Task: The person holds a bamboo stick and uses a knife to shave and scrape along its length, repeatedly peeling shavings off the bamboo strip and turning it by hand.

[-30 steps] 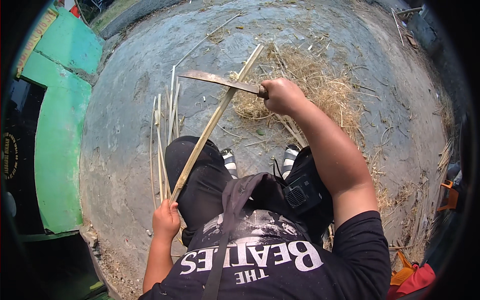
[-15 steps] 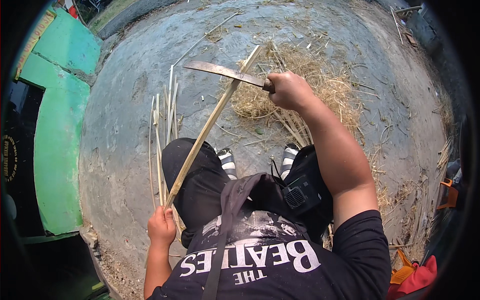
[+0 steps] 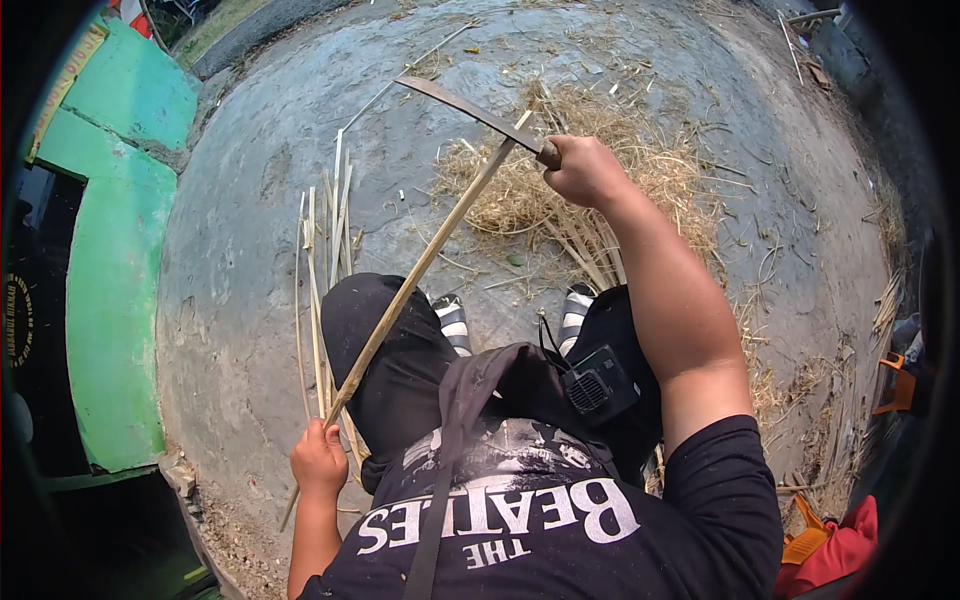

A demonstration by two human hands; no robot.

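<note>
While you sit on the grey concrete ground [image 3: 250, 200], its surface fills most of the view, with a green painted ledge [image 3: 110, 300] along your left side. Beyond your feet lies a heap of dry straw-coloured shavings [image 3: 600, 180], spread across the concrete ahead and to your right. At your left, just beside your knee, a loose bundle of thin split strips [image 3: 322, 250] lies flat on the ground, running away from you. Across your lap slants one long bamboo strip [image 3: 420, 270], rising from lower left to upper right. Your left hand [image 3: 318, 462] is closed around its lower end, beside your left thigh. Your right hand [image 3: 585, 170] is closed around the handle of a curved blade [image 3: 465, 105], held out ahead of you above the shavings. The blade extends leftward from your fist, and its edge meets the upper end of the bamboo strip close to the handle. Your striped shoes [image 3: 452, 322] rest on the concrete between your knees. At lower right, partly cut off, lies a red and orange object [image 3: 840, 545].
</note>
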